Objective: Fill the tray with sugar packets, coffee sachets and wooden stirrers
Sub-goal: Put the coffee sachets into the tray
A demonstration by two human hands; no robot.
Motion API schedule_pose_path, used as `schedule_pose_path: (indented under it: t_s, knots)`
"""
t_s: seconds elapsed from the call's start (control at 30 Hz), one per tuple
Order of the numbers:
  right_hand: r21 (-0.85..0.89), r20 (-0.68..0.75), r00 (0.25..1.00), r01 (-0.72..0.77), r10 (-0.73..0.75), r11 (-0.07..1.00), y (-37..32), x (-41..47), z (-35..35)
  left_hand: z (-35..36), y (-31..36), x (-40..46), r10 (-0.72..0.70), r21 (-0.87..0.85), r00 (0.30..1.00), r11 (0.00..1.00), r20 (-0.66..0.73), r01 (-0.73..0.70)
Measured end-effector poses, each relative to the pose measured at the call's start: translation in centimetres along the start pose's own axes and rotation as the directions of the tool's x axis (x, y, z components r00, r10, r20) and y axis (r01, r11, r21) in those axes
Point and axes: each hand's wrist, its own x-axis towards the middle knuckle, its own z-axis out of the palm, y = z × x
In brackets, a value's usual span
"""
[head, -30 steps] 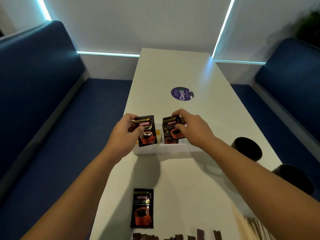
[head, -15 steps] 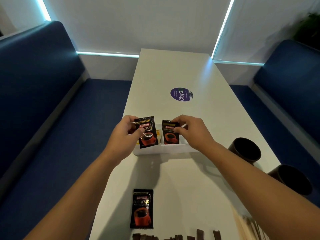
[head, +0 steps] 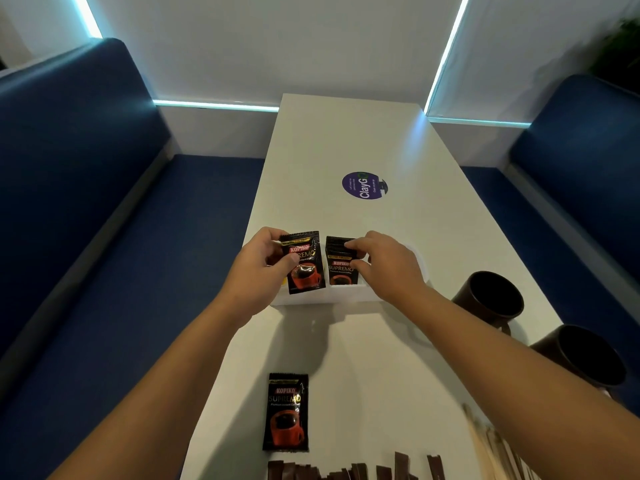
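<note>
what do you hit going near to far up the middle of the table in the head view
brown sugar packets → loose coffee sachet → white tray → purple round sticker

Single head cam, wide-angle, looks fwd and down the table [head: 346,140] from near end; hands close below.

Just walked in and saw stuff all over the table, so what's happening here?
A person is loading a white tray with coffee sachets. The left hand holds one sachet upright above the tray's left part; the right hand pinches the sachets standing in the middle compartment. Another sachet, brown packets and wooden stirrers wait on the table beside two dark mugs.
</note>
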Motion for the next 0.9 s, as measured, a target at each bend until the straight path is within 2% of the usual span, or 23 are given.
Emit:
schedule_pose_path:
  t_s: [0.2,0.23,0.3,0.33,0.4,0.47,0.53,0.63,0.67,0.73,0.83,0.9]
  knots:
    - [0.005,-0.032,0.999,0.003,-0.003,1.000,0.5,-0.3,-0.1,0.2,0.1,0.1,0.009,0.013,1.000,1.000,0.012,-0.009]
    - [0.068,-0.077,0.997,0.011,-0.006,0.998,0.3,-0.3,-0.3,0.3,0.1,0.1,0.015,0.011,1.000,1.000,0.019,-0.015]
    - [0.301,-0.138,0.990,0.017,0.025,0.953,-0.5,-0.3,-1.3,0.5,0.1,0.3,0.021,0.020,0.999,1.000,0.040,-0.022]
    - [0.431,-0.103,0.994,0.002,0.047,0.902,-1.1,-0.2,-1.9,0.6,0.1,0.4,0.025,0.022,0.998,0.999,0.052,-0.026]
    - [0.601,0.068,0.996,-0.080,0.049,0.795,-2.0,0.0,-3.1,0.9,0.3,0.5,0.042,0.018,0.996,0.999,0.074,-0.043]
    - [0.600,0.184,0.983,-0.123,0.013,0.791,-2.3,0.1,-3.6,1.3,0.6,0.7,0.065,0.013,0.993,0.998,0.096,-0.066]
    - [0.553,0.177,0.984,-0.103,0.005,0.827,-2.2,0.1,-3.8,1.8,0.8,0.8,0.082,0.025,0.990,0.996,0.112,-0.085]
    - [0.596,0.135,0.989,-0.130,0.060,0.793,-1.9,0.0,-4.0,2.1,0.5,1.0,0.114,0.043,0.984,0.992,0.134,-0.121]
    - [0.611,0.117,0.989,-0.140,0.086,0.779,-1.7,0.0,-4.1,2.1,0.2,1.1,0.136,0.096,0.981,0.984,0.136,-0.150]
    - [0.609,0.069,0.989,-0.148,0.133,0.779,-1.3,0.0,-4.1,2.0,-0.4,1.3,0.173,0.326,0.973,0.920,0.156,-0.216]
    - [0.542,0.012,0.987,-0.141,0.160,0.829,-1.2,0.0,-3.8,1.9,-0.7,2.0,0.116,0.630,0.961,0.734,0.253,-0.254]
    - [0.481,-0.009,0.989,-0.127,0.149,0.868,-1.3,-0.1,-3.4,1.8,-1.0,2.7,0.049,0.738,0.956,0.625,0.291,-0.256]
